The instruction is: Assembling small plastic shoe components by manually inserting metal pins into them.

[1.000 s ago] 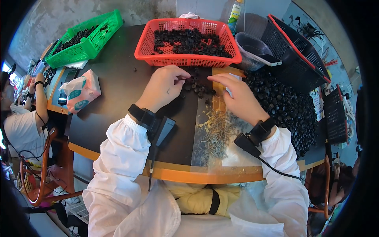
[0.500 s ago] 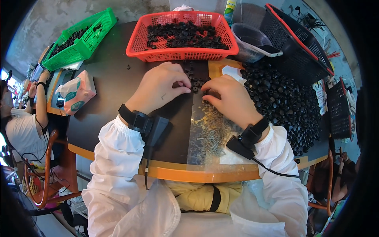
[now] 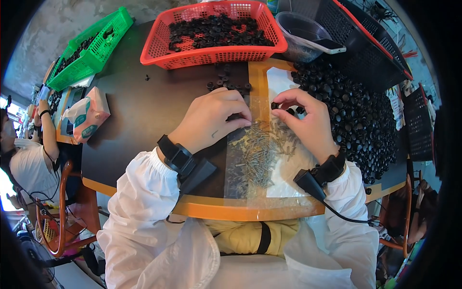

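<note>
My right hand [image 3: 310, 118] pinches a small round black cap [image 3: 275, 105] between thumb and forefinger, with more black pieces under its curled fingers. At the upper left edge of a heap of thin metal screws [image 3: 257, 156], my left hand [image 3: 211, 113] has thumb and forefinger pressed together. Whatever is in that pinch is too small or hidden to make out. The screws lie partly on clear plastic and white paper [image 3: 284, 180]. Just beyond my left hand sit several black pieces [image 3: 231, 85] on the dark tabletop. A large pile of black caps [image 3: 349, 115] spreads right of my right hand.
A red basket [image 3: 211, 61] of black parts stands at the back, a green basket [image 3: 98, 58] far left. A tissue pack [image 3: 89, 115] lies left. Behind the pile are a clear tub [image 3: 298, 41], a phone [image 3: 328, 45] and a black basket [image 3: 365, 62]. Another person [image 3: 33, 161] sits at left.
My hands have drawn apart. The right moved right and now shows a black cap in its pinch; the left came nearer, from the black pieces to the screws. The view has shifted slightly.
</note>
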Demonstrator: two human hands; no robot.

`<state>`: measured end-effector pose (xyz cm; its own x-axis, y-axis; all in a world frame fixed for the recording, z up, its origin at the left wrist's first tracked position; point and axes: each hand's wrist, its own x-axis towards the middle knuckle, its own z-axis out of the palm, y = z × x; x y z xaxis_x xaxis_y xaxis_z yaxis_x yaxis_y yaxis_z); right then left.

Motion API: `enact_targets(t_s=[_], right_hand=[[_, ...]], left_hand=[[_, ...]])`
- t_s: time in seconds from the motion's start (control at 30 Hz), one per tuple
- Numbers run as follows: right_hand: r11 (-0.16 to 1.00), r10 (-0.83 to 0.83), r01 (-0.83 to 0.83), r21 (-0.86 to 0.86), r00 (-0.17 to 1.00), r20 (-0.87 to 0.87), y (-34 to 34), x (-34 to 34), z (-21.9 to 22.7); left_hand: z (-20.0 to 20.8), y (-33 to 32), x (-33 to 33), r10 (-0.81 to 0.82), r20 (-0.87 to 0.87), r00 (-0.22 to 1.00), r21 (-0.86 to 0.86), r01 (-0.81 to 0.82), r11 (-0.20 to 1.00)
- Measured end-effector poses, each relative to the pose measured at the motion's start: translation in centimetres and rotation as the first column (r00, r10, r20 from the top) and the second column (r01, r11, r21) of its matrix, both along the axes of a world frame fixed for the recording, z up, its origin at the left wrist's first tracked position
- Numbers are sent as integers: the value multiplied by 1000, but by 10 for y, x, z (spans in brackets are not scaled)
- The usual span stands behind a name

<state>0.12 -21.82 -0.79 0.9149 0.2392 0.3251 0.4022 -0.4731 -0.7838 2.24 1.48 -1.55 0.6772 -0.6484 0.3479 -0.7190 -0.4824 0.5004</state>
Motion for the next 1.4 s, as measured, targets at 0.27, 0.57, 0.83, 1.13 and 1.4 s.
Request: enact_targets(t_s=[0.27,0.57,0.83,1.13,1.4], right_hand=[[961,33,-4,277,994,-100,6,-7,-8],[995,30,-28,91,999,-29,6,-9,-3],[997,22,-10,-74,985,168,12,-14,5],[845,84,74,530,960,-267,5,-13,-7],[805,129,29,593,966,-223,7,-9,-9]], left_hand=[[8,-6,-5,118,-15,993,-135,-119,984],[2,-16,-12,62,-212,975,-298,-125,946],[3,-19,-16,91,-109,990,-268,-118,956],[7,16,16,525,283,802,-58,-532,845],[-7,45,33,496,-60,866,-4,-497,868]])
